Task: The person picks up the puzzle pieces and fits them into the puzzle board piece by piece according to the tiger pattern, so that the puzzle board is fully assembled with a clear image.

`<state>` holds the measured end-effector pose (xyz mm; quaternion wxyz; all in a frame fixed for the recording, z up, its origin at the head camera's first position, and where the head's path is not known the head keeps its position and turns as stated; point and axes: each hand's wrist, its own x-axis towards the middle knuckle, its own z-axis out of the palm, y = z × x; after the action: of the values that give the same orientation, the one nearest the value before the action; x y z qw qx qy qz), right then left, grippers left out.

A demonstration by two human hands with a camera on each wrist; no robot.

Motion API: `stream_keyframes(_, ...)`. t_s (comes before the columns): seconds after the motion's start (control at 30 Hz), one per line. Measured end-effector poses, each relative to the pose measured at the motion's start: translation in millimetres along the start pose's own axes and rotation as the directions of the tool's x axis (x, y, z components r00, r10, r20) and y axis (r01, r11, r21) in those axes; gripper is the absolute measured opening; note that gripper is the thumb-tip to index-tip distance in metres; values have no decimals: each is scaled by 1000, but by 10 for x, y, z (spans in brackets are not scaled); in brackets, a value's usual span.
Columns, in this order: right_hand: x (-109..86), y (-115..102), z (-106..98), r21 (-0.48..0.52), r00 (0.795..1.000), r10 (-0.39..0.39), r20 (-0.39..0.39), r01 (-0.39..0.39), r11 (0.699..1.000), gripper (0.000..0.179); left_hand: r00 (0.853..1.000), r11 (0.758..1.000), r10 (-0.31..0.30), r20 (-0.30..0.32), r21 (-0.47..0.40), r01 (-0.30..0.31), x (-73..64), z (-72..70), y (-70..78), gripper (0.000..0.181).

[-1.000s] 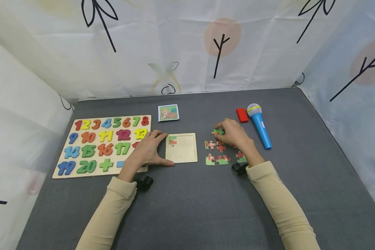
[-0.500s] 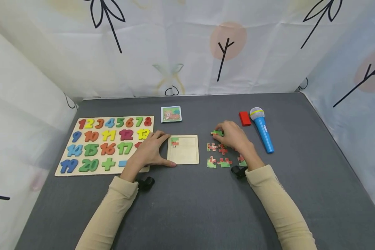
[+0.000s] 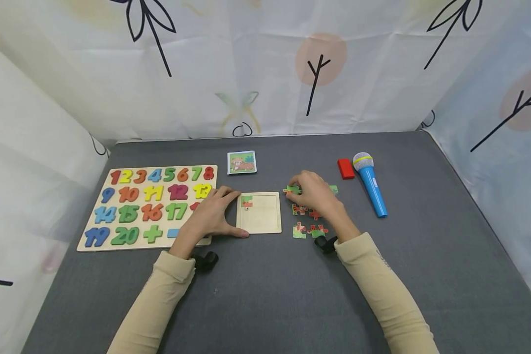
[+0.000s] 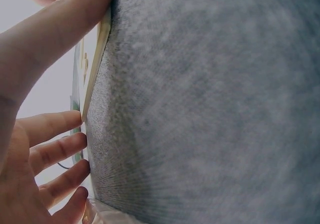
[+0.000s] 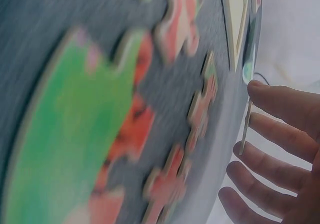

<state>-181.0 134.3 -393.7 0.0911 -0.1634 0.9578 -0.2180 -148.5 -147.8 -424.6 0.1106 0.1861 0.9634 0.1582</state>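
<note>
My left hand [image 3: 210,214] lies at the left side of a shallow wooden puzzle tray [image 3: 265,216]. Its index finger touches the far left corner and its thumb the near left corner, both nearly straight. One green and red puzzle piece [image 3: 247,201] sits in the tray's upper left corner. To the right of the tray, my right hand [image 3: 314,191] pinches another green and red puzzle piece [image 3: 293,190] between thumb and fingers; this held piece [image 5: 246,126] appears edge-on in the right wrist view. Below that hand lie several loose pieces [image 3: 299,231], some hidden by the hand and wrist.
A wooden number board [image 3: 134,233] lies left of the tray, partly under my left hand. A small picture card [image 3: 242,162] is behind the tray. A red block [image 3: 345,168] and a blue toy microphone [image 3: 371,187] lie at the right, beyond my right hand.
My right hand has moved left towards the tray with the pinched piece, uncovering a green piece behind it. The left hand has stayed at the tray.
</note>
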Motion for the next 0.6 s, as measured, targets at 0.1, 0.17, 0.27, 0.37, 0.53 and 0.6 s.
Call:
stream_keyframes(0.1,20,-83,27,-2,1000,4,12,-4,1000,32,1000,1000,-1,0,3,1,1,-5,0,114)
stream_keyframes(0.17,34,-137,49,-4,1000,-1,13,1,1000,31,1000,1000,0,0,4,0,5,-1,-2,113)
stream_keyframes(0.27,56,-212,82,-7,1000,-15,15,15,1000,30,1000,1000,4,-1,6,-4,3,0,-3,113)
stream_keyframes(0.37,86,-276,114,-10,999,-32,20,33,999,30,1000,1000,5,-3,5,-5,-2,-7,3,114)
stream_keyframes(0.53,130,-367,159,-21,998,-47,29,48,999,30,1000,1000,5,1,4,-5,0,-24,11,114)
stream_keyframes(0.6,145,-399,175,-23,998,-53,33,54,998,30,1000,1000,8,2,3,-8,3,-28,12,114)
